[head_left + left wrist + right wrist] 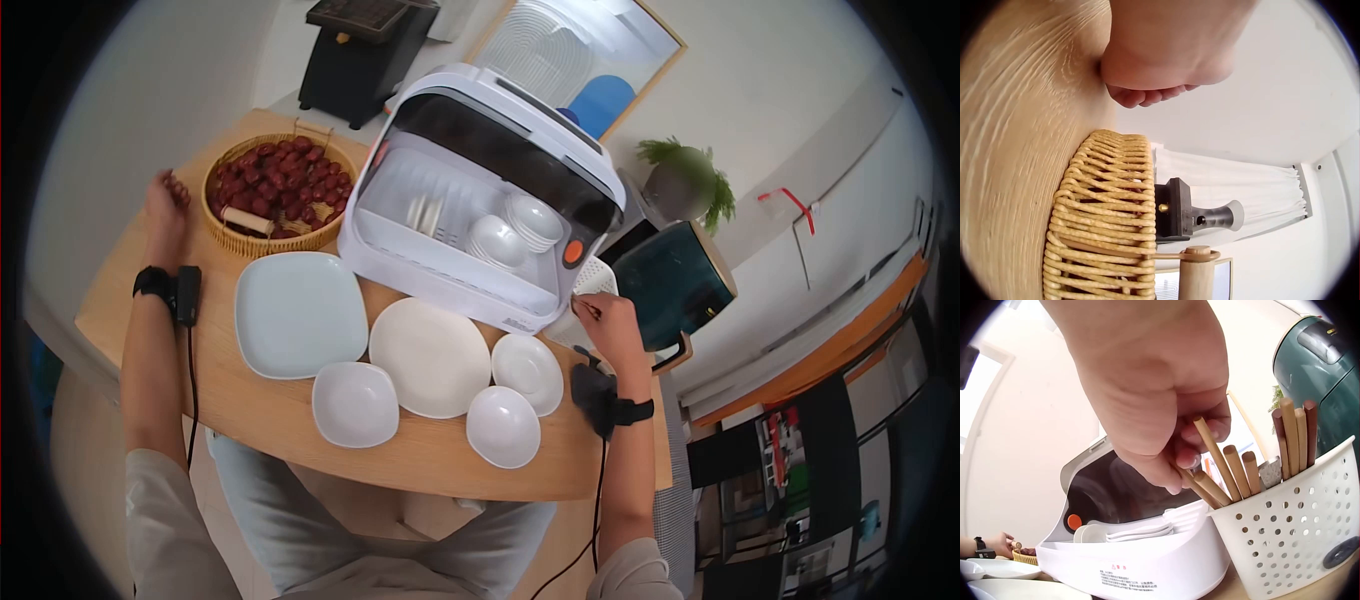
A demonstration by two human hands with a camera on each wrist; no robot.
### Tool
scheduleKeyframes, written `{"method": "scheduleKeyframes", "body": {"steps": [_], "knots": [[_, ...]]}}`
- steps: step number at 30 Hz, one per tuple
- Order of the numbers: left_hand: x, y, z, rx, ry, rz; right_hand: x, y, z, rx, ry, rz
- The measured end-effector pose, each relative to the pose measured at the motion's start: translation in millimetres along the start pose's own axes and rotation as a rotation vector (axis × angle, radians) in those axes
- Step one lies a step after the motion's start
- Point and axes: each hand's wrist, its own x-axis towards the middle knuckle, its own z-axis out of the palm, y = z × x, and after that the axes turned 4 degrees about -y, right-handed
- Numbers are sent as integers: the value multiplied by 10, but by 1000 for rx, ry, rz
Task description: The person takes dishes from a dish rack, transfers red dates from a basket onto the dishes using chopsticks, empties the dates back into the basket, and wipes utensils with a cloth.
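Observation:
My right hand [612, 325] [1154, 394] is over a white perforated holder [1291, 528] of chopsticks, right of the dish box. Its thumb and fingertips pinch the upper end of a light wooden chopstick [1199, 489], whose lower part is inside the holder. Other light and dark chopsticks [1289, 434] stand around it. At the table's left side my left hand [167, 205] [1169, 50] rests on the wood, fingers loosely curled and holding nothing, beside a wicker basket [240, 242] [1107, 212] of dark red fruit [280, 180].
A white dish box [430, 262] with its lid raised holds bowls and small dishes. In front lie a square plate [300, 315], a round plate [430, 357] and several bowls [355, 404]. A green appliance [672, 283] stands at the right, with a plant behind.

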Motion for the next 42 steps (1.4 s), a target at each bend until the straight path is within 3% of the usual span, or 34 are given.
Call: {"method": "scheduleKeyframes", "body": {"steps": [2,3,7,11,15,21,26,32,34,36,42], "knots": [[-46,36,57,20,43,-6,-38,-124,-101,190,90,136],[-89,48,102,55,25,-9,-61,-4,-70,158,194,116],[67,-54,22,113,49,9,-193,128,-268,469,491,251],[283,-151,-148,93,-37,-22,-355,-51,-577,494,758,296],[294,-130,-177,142,-62,-6,-497,-226,-759,483,879,238],[190,-87,-94,188,-30,8,-680,-397,-862,706,1001,213],[234,-84,-126,185,-42,0,-696,-418,-820,708,965,186],[169,-57,-105,229,-113,-7,-469,-459,-511,614,678,226],[134,-70,-54,205,-7,-1,-334,-496,-388,641,603,217],[94,-72,-35,208,-14,10,-185,-454,-261,645,461,210],[-21,-42,58,252,33,6,116,-401,-89,678,330,183]]}}
